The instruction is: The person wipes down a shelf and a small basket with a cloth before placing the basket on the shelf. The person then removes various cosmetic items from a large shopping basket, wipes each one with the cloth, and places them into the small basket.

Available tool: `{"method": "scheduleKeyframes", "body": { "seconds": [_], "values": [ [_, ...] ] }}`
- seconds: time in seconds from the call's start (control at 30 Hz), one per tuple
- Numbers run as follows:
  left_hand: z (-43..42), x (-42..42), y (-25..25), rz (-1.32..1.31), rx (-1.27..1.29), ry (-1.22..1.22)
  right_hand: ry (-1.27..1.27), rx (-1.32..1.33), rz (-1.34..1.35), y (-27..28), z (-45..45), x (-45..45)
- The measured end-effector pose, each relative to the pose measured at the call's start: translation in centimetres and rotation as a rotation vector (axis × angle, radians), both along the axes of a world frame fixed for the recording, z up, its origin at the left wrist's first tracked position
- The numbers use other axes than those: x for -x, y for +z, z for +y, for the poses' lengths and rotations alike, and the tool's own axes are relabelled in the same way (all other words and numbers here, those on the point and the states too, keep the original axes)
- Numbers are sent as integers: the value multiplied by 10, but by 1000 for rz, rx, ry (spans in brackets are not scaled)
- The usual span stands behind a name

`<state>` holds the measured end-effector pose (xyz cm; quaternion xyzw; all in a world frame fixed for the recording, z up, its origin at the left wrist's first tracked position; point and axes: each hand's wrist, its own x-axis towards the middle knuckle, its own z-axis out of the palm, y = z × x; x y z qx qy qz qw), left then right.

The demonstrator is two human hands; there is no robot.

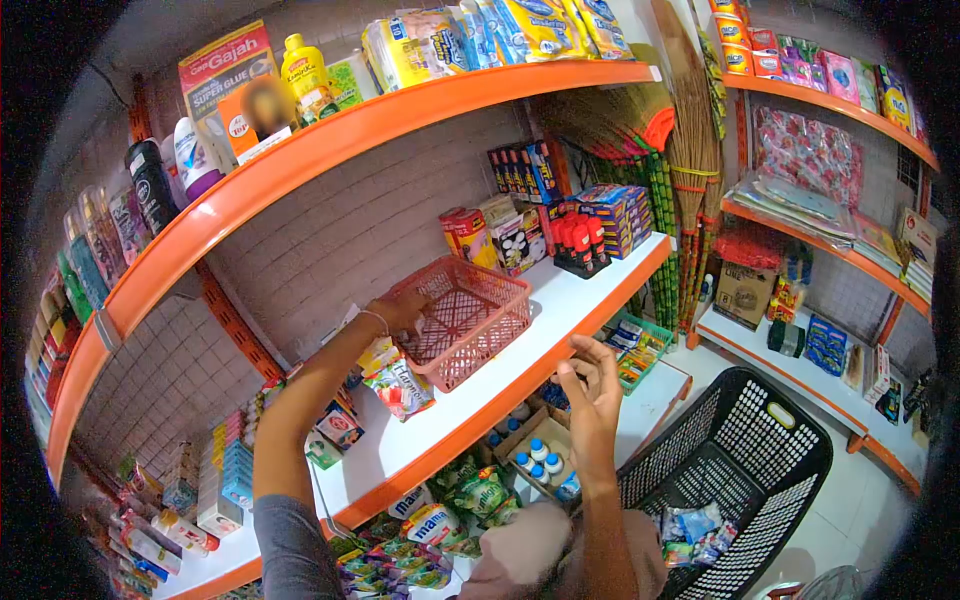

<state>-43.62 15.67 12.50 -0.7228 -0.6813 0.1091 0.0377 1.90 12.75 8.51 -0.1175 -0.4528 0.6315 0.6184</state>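
Observation:
A pink plastic basket [478,362] with lattice sides sits on the middle white shelf. My left hand [402,314] is at its left rim, fingers bent over the edge and closed on it; part of the grip is hidden. Inside, the basket's latticed floor shows. Just below my left forearm, a Harmony packet [400,388] leans against the basket's near left side. My right hand [594,385] is raised in front of the shelf's orange edge, palm inward. Its thumb and fingers are apart with nothing between them.
Right of the basket stand boxes [518,240] and red-capped bottles [580,242]. A black crate [745,400] holding some packets is on the floor at right. Below are a carton of blue-capped bottles [540,458] and a green basket [640,350]. An orange-edged shelf [350,120] hangs overhead.

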Motion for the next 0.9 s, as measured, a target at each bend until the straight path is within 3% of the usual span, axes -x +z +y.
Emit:
{"method": "scheduleKeyframes", "body": {
  "seconds": [0.13, 0.23, 0.43, 0.5, 0.73, 0.83, 0.9],
  "values": [
    [2, -20, 21, -81, 103, 214, 18, 4, -15, -2, 2, -2],
    [7, -10, 9, -10, 66, 94, 0, 4, -23, -2, 2, -2],
    [-22, -75, 62, -92, 171, 397, 5, 14, -17, -1, 2, -2],
    [-12, -45, 49, -207, 183, 456, 24, 32, -24, -1, 1, -4],
    [-12, -78, 76, 36, 173, 376, -16, 8, -2, -3, 4, -3],
    [-12, -84, 72, -246, 35, 669, -43, 15, 10, 1, 2, -4],
    [-3, -34, 48, -135, 106, 463, -47, 16, 0, 0, 3, -5]
  ]
}}
